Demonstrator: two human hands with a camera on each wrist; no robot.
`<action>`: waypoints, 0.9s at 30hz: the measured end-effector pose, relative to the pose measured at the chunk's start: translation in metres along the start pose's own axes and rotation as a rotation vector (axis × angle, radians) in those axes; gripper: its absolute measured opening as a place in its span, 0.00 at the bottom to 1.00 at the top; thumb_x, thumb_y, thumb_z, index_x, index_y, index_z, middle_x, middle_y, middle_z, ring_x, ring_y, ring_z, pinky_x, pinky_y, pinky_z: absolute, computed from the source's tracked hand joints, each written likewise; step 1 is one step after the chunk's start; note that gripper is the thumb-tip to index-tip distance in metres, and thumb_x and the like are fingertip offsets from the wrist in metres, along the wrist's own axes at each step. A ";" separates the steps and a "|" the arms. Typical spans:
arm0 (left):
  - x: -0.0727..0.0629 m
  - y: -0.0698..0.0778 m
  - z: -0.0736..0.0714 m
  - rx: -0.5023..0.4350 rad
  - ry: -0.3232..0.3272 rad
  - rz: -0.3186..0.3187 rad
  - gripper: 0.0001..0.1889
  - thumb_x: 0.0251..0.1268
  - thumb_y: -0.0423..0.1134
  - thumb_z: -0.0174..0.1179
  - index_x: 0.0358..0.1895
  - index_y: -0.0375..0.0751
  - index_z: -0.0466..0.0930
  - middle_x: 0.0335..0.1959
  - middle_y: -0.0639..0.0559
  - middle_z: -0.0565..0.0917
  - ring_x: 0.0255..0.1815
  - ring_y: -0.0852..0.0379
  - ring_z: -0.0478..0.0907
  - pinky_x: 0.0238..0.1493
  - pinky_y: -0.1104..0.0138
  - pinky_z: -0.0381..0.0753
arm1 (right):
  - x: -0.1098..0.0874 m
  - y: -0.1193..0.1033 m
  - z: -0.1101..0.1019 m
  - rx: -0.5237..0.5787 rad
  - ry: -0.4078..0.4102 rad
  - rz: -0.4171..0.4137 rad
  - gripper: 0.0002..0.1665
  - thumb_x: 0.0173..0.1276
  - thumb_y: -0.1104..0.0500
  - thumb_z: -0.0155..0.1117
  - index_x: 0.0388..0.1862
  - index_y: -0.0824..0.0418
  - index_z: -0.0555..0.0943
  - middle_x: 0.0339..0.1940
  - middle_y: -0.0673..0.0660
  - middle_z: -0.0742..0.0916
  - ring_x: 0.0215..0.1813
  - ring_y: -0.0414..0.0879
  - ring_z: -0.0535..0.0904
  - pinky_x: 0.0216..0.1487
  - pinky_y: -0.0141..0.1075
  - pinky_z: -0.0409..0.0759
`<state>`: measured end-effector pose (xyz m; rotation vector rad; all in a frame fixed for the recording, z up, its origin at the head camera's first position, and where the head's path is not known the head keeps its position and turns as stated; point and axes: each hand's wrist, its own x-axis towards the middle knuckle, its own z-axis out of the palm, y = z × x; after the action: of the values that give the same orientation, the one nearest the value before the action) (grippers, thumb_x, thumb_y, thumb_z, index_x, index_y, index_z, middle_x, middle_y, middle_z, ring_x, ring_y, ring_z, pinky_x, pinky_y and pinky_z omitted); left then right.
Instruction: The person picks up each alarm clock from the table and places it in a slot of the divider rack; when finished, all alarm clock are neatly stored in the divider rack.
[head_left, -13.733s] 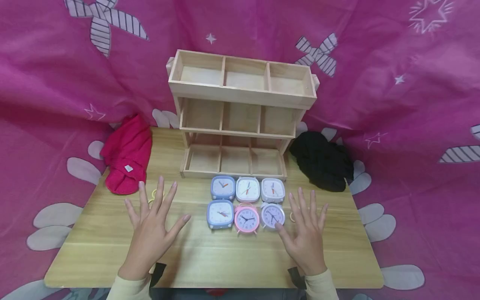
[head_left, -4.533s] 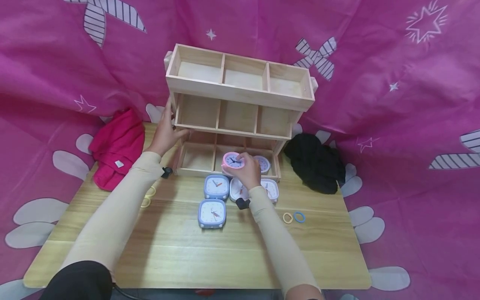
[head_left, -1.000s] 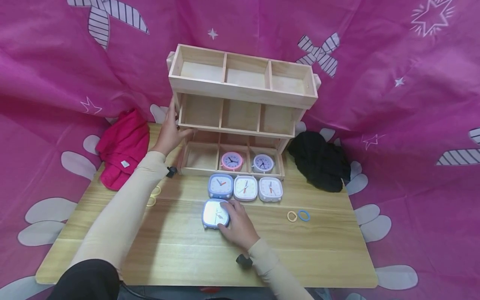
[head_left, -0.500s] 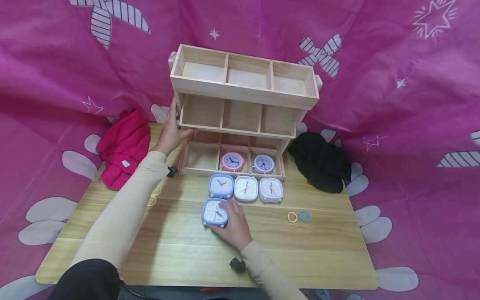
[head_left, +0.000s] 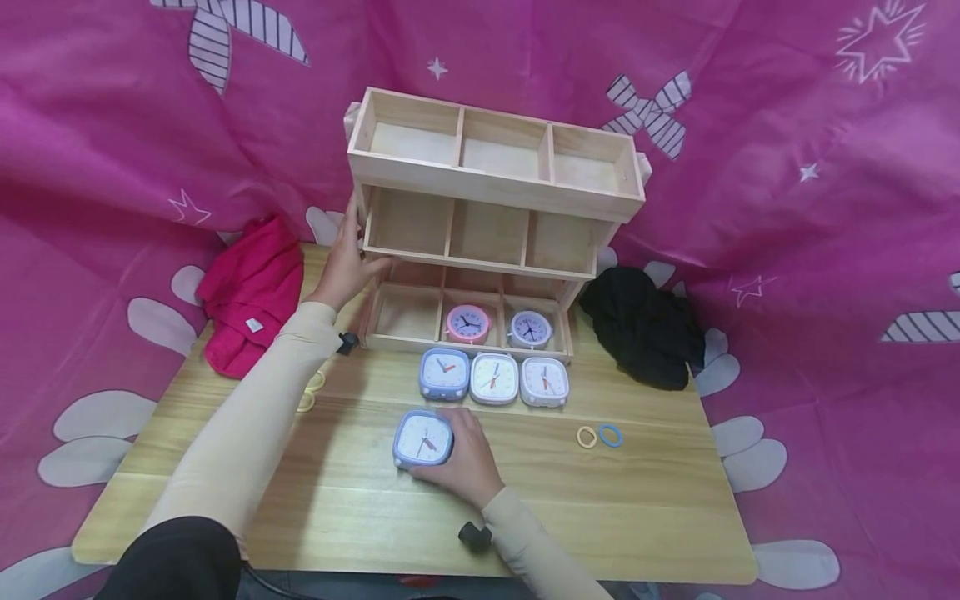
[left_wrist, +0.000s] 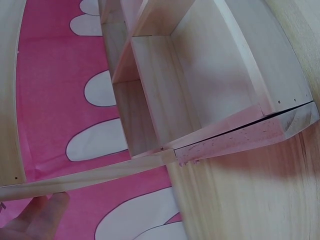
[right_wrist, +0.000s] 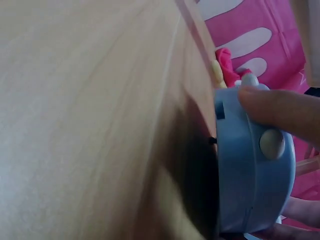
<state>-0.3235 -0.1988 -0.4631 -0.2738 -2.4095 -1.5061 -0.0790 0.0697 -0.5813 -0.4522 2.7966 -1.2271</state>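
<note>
My right hand (head_left: 463,460) is curled round the blue square clock (head_left: 423,439), thumb along its near edge and fingers over its right side; on the right wrist view the fingers (right_wrist: 280,110) lie across the clock's blue back (right_wrist: 252,185), which looks tilted up off the table (head_left: 337,517). The clock sits just left of the palm, at the near middle of the tabletop.

Just beyond that hand runs a row of three square clocks, each touching the next: a blue one (head_left: 445,374), a white one (head_left: 493,378) and a pale lilac one (head_left: 543,381). To the right of the hand, well apart from it, lie a yellow ring (head_left: 587,437) and a blue ring (head_left: 611,435), side by side.

Farther out stands the wooden shelf unit (head_left: 495,179). In its bottom tier the round pink clock (head_left: 468,323) stands in the middle compartment and the round lilac clock (head_left: 529,329) in the right one.

My left hand (head_left: 347,265) holds the shelf's left upright, fingers wrapped behind it and thumb in front at the middle tier; the left wrist view shows only fingertips (left_wrist: 47,212) against the wood. Left of that hand lies a red cloth (head_left: 251,296); near the forearm are two yellow rings (head_left: 309,392). A black cloth (head_left: 645,325) lies past the shelf's right end.
</note>
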 end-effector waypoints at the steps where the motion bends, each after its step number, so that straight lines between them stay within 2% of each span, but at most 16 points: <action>1: 0.000 0.000 0.000 -0.001 -0.001 0.002 0.72 0.55 0.26 0.79 0.89 0.62 0.30 0.82 0.34 0.58 0.76 0.32 0.67 0.70 0.33 0.77 | 0.000 -0.001 -0.001 -0.009 -0.009 -0.007 0.56 0.44 0.43 0.92 0.72 0.55 0.77 0.64 0.52 0.83 0.63 0.47 0.79 0.68 0.43 0.81; 8: 0.002 -0.001 -0.001 -0.003 -0.004 -0.001 0.71 0.56 0.25 0.78 0.89 0.64 0.31 0.83 0.36 0.58 0.76 0.31 0.68 0.70 0.34 0.78 | 0.000 -0.009 -0.008 -0.051 -0.055 -0.045 0.57 0.46 0.38 0.91 0.73 0.58 0.80 0.66 0.52 0.83 0.67 0.49 0.80 0.72 0.44 0.81; 11: 0.002 0.000 0.000 0.005 -0.007 -0.006 0.71 0.57 0.26 0.78 0.89 0.64 0.31 0.82 0.35 0.59 0.76 0.31 0.68 0.71 0.35 0.78 | 0.005 -0.012 -0.012 -0.018 -0.056 -0.051 0.57 0.47 0.38 0.91 0.74 0.59 0.80 0.66 0.52 0.83 0.67 0.48 0.80 0.72 0.44 0.81; 14: 0.001 0.000 0.000 0.018 -0.011 -0.009 0.70 0.57 0.26 0.78 0.89 0.63 0.31 0.81 0.35 0.60 0.76 0.31 0.68 0.70 0.35 0.79 | 0.014 -0.016 -0.017 0.048 -0.018 -0.051 0.57 0.47 0.41 0.91 0.74 0.60 0.80 0.67 0.53 0.83 0.67 0.49 0.80 0.73 0.44 0.80; 18: 0.001 0.000 0.000 0.020 -0.012 -0.010 0.70 0.57 0.27 0.78 0.89 0.63 0.31 0.82 0.35 0.59 0.76 0.32 0.68 0.70 0.35 0.79 | 0.036 -0.022 -0.025 0.119 0.075 -0.053 0.56 0.46 0.44 0.92 0.74 0.61 0.80 0.67 0.55 0.82 0.67 0.50 0.81 0.71 0.46 0.81; 23: 0.001 -0.001 0.000 0.014 -0.002 -0.002 0.70 0.57 0.27 0.79 0.89 0.62 0.31 0.82 0.34 0.59 0.76 0.31 0.68 0.69 0.34 0.79 | 0.079 -0.027 -0.035 0.066 0.182 -0.064 0.55 0.45 0.42 0.92 0.72 0.60 0.81 0.67 0.56 0.83 0.66 0.53 0.81 0.68 0.48 0.83; 27: 0.000 -0.002 0.000 0.016 0.000 0.000 0.70 0.57 0.26 0.78 0.89 0.62 0.31 0.83 0.35 0.58 0.76 0.31 0.68 0.69 0.33 0.78 | 0.109 -0.031 -0.037 0.002 0.215 -0.032 0.56 0.47 0.40 0.91 0.72 0.62 0.81 0.66 0.58 0.84 0.65 0.55 0.83 0.66 0.48 0.84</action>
<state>-0.3245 -0.1996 -0.4648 -0.2702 -2.4206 -1.4864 -0.1814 0.0453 -0.5267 -0.3872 2.9745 -1.3620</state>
